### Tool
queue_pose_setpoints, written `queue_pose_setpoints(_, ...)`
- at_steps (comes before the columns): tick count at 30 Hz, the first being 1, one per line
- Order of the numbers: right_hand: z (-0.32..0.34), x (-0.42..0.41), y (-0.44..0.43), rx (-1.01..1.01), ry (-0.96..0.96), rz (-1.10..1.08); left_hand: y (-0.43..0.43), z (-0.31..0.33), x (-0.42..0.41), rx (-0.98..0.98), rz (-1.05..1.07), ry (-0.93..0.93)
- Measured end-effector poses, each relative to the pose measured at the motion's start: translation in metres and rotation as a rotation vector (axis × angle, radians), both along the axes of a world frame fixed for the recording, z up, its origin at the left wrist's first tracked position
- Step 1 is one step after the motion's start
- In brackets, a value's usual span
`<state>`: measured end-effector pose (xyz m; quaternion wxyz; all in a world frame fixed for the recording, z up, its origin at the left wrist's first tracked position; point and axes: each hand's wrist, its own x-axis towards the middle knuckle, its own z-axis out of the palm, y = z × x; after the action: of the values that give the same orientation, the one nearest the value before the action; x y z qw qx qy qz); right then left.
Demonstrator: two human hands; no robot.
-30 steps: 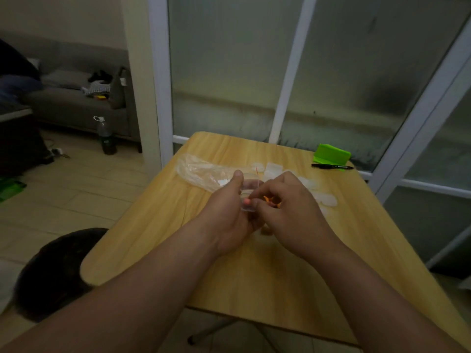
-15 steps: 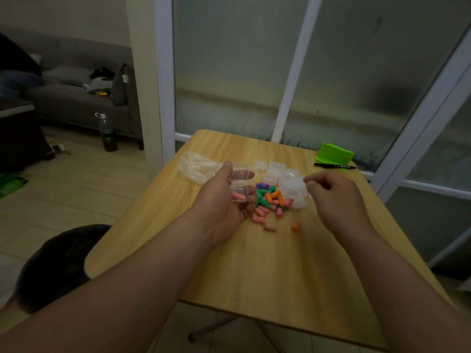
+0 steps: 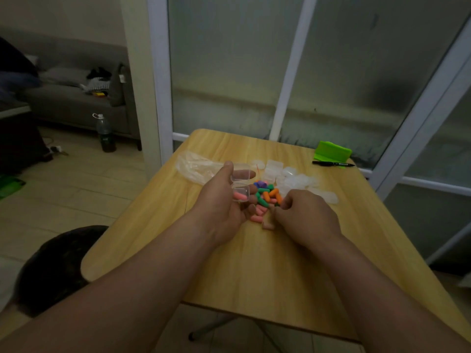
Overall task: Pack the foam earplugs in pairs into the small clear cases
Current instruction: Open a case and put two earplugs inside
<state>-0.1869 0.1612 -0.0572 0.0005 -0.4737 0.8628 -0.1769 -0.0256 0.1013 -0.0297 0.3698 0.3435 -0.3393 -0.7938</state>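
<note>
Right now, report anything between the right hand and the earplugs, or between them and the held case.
Nothing visible. The right hand is at the earplug pile; the left hand holds the open clear case beside it.

Both bare forearms reach forward and converge. The left hand (image 3: 221,203), thumb up, curls its fingers round a clear case (image 3: 240,192). The right hand (image 3: 305,215) sits knuckles-up just beside it, fingers curled under.

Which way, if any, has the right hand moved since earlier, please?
Yes: the right hand came left and nearer, from the clear cases to the near edge of the earplug pile.
</note>
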Motion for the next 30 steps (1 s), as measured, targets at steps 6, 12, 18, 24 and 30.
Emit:
queue_pose_setpoints(6, -0.002, -0.001, -0.001, 0.020, -0.003, -0.040, 0.004, 0.003, 0.000, -0.011, -0.012, 0.014)
queue_pose_setpoints(12, 0.002, -0.006, 0.001, -0.005, -0.051, -0.018, 0.005, 0.002, 0.000, -0.009, -0.022, 0.009)
queue_pose_setpoints(18, 0.008, -0.009, 0.012, -0.253, -0.132, 0.131, 0.005, 0.001, -0.002, 0.004, -0.010, -0.020)
queue_pose_setpoints(24, 0.030, 0.018, 0.021, -0.554, -0.249, 0.373, 0.008, 0.000, -0.004, -0.023, -0.076, 0.005)
queue_pose_setpoints(30, 0.022, 0.027, 0.015, -0.451, -0.122, 0.461, 0.011, -0.002, -0.008, -0.002, -0.140, 0.068)
